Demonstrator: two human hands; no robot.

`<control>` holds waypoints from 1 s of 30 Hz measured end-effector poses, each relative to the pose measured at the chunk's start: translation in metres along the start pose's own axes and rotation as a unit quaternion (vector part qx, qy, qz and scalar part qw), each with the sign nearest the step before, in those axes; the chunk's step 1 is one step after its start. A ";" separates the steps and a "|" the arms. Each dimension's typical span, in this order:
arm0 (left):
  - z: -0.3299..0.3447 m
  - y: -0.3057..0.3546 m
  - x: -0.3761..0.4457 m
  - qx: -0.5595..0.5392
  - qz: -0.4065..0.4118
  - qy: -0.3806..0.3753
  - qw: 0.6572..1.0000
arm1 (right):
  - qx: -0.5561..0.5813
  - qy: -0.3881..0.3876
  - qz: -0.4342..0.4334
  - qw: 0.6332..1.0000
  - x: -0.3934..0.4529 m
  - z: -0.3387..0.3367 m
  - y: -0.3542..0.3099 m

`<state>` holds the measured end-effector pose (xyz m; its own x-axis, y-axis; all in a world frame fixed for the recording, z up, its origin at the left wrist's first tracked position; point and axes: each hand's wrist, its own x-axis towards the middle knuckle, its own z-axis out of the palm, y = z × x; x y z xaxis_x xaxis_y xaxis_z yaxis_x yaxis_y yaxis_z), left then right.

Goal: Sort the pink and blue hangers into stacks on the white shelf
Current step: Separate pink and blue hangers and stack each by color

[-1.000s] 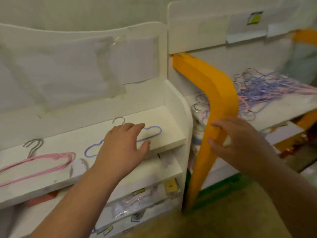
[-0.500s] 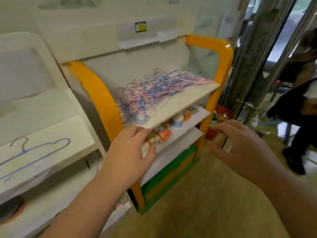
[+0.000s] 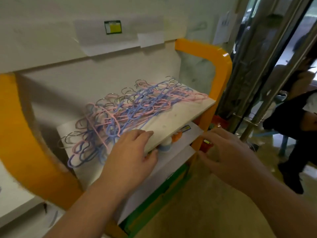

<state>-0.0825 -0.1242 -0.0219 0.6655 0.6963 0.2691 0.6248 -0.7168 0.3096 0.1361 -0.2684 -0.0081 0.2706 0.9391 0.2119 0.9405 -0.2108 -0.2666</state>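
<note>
Neither hand holds anything. Our left hand (image 3: 130,155) reaches forward with fingers loosely extended, the fingertips (image 3: 145,133) over the front part of the shelf board (image 3: 173,122) of the orange-framed rack (image 3: 221,69), thumb down at the board's edge. Our right hand (image 3: 228,155) hovers at about 3 o'clock of the left, fingers slackly curled around nothing, in front of the lower tiers and apart from the board. The tangled pile of pink and blue hangers (image 3: 123,115) lies on that board, starting at roughly 10 o'clock of the left fingertips and just beside them; its long axis runs from 7 o'clock near us up toward 2 o'clock at the far right corner, wire hooks toward the back panel. We judge the left hand clearly nearer, so the next pick falls to it, at the near blue loops. Risk: hangers interlock, so 1 pull may drag several. The white shelf for sorting is barely in frame at 8 o'clock.
</note>
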 end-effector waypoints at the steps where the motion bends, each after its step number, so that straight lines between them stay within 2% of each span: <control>1: 0.003 -0.002 0.013 0.003 0.000 -0.006 1.000 | 0.003 -0.001 -0.003 1.000 0.014 0.002 0.005; 7: 0.013 -0.017 0.072 0.029 -0.025 -0.014 0.999 | 0.046 -0.008 -0.024 0.999 0.090 0.014 0.034; 17: 0.028 -0.040 0.132 0.046 -0.118 0.026 0.992 | 0.083 -0.065 -0.166 0.981 0.251 0.048 0.076; 22: 0.033 -0.032 0.156 0.053 -0.178 0.065 0.980 | 0.052 -0.128 -0.303 0.943 0.330 0.064 0.071; 30: 0.042 -0.017 0.157 0.080 -0.274 0.074 0.956 | -0.011 -0.228 -0.451 0.863 0.401 0.096 0.039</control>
<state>0.0284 -0.0043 -0.0234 0.1632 0.9580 0.2359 0.9255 -0.2315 0.2998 0.2616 0.1255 -0.0238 -0.6772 0.7326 -0.0687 0.7317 0.6606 -0.1680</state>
